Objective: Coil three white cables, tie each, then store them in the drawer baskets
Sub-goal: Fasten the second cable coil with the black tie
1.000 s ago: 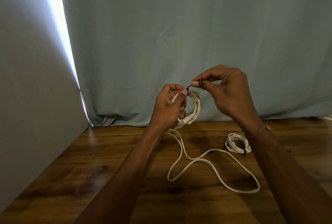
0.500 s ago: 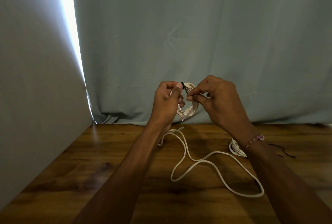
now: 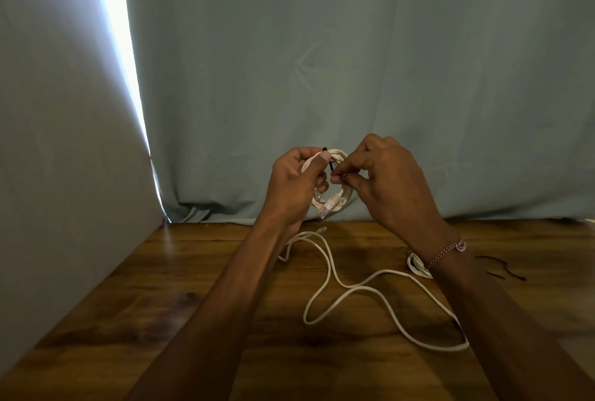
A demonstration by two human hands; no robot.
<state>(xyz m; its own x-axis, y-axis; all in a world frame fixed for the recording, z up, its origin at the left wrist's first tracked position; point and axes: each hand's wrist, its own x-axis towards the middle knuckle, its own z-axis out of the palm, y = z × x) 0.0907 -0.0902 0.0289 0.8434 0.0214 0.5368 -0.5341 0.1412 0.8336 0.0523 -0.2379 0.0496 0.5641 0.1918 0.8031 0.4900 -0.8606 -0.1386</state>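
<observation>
My left hand (image 3: 294,186) grips a small coil of white cable (image 3: 340,198) held up above the table, its clear plug hanging at the bottom. A thin black tie (image 3: 329,165) runs around the coil's top. My right hand (image 3: 391,188) pinches the tie's lower end with thumb and forefinger. A loose white cable (image 3: 354,288) snakes in wide loops across the wooden table (image 3: 161,304). Another coiled white cable (image 3: 417,263) lies behind my right wrist, mostly hidden by it.
Two or three spare black ties (image 3: 499,267) lie on the table at the right. A pale blue curtain (image 3: 322,62) hangs along the back edge and the left side, with a bright gap at the left corner. No drawer or basket is in view.
My right hand has come down and in from pulling the tie outward, and now pinches it close against the coil. Both hands sit slightly lower and closer together.
</observation>
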